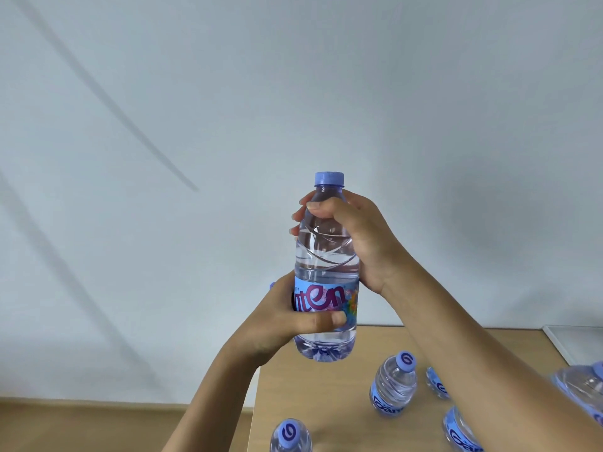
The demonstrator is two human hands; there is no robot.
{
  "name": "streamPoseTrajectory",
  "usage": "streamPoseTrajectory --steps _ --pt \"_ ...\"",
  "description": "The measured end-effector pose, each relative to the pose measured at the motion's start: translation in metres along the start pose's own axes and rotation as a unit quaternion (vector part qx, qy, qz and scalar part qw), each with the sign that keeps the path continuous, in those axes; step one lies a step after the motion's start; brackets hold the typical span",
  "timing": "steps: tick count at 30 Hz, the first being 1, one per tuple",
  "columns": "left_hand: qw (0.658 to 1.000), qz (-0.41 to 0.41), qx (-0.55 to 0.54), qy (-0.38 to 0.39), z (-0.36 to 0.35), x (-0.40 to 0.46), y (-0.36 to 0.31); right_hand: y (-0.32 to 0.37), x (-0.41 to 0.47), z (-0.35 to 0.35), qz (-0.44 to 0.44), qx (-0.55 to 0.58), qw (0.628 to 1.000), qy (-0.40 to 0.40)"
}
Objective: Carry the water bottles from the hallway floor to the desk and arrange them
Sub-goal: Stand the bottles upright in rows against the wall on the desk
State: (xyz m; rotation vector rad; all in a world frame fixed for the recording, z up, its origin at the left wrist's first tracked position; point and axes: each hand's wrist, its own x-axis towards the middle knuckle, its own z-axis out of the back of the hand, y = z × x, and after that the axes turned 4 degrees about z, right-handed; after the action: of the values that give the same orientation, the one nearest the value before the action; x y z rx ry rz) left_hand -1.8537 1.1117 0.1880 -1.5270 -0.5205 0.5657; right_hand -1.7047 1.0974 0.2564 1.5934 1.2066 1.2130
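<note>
A person's left hand (280, 324) grips the label of an upright water bottle (326, 265) held above the desk (313, 393). The right hand (352, 233) grips its shoulder. Other bottles (393, 386) stand on the desk at lower right.

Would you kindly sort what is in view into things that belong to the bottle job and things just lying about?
Job:
held bottle
left hand
right hand
desk
standing bottles

Lying about:
glass pane
wall

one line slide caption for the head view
Both hands, left hand and right hand, hold a water bottle upright above the desk.
</note>
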Motion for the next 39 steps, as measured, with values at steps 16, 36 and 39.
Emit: streamPoseTrajectory --steps 16,36,39 --pt "0.962 -0.117 0.094 -0.228 -0.026 -0.004 0.002 -0.001 0.004 -0.018 0.047 -0.062 0.98 -0.18" --pt "0.993 -0.061 -0.099 -0.019 -0.014 -0.014 -0.018 0.023 0.01 -0.006 0.0 0.047 0.997 0.06" --pt "0.994 -0.053 -0.085 -0.034 -0.014 -0.014 -0.017 0.024 0.011 -0.005 0.008 0.027 0.999 0.034"
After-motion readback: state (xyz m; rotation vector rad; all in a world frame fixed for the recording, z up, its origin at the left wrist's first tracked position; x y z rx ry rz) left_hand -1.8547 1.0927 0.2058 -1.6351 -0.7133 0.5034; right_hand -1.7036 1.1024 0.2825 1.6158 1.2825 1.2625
